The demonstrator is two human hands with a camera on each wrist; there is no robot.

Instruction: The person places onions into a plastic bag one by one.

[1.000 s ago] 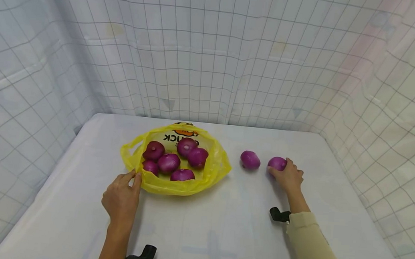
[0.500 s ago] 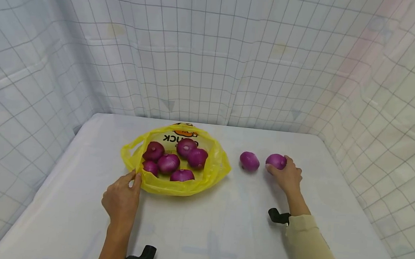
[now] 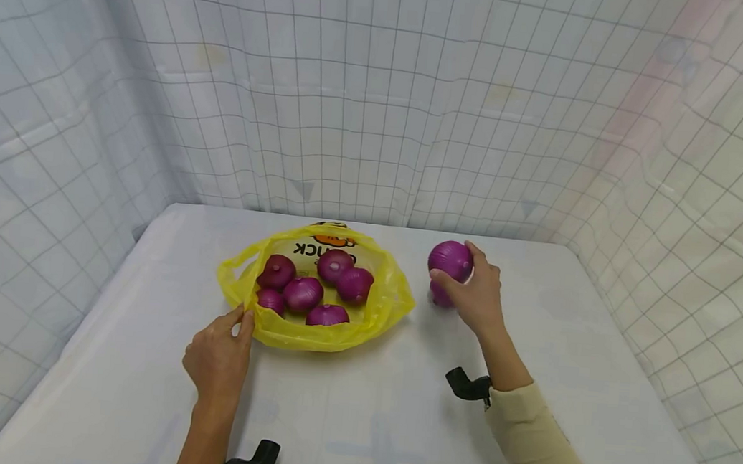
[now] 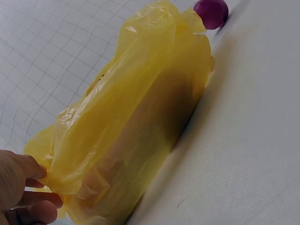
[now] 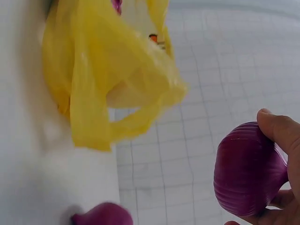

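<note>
A yellow plastic bag lies with its mouth spread wide on the table, several red onions showing inside. My left hand pinches the bag's near left rim between thumb and fingers, as the left wrist view also shows. In my right hand is a red onion, gripped between thumb and fingers and raised above the table. Beneath it, partly covered in the head view, another red onion rests on the cloth to the right of the bag.
White cloth covers the table. A white grid-patterned curtain hangs behind and along both sides. Black camera mounts sit on both wrists, the left mount low over the cloth.
My right hand has lifted the far-right onion off the table and carried it left, over the other loose onion. The left hand and the bag stay in place.
</note>
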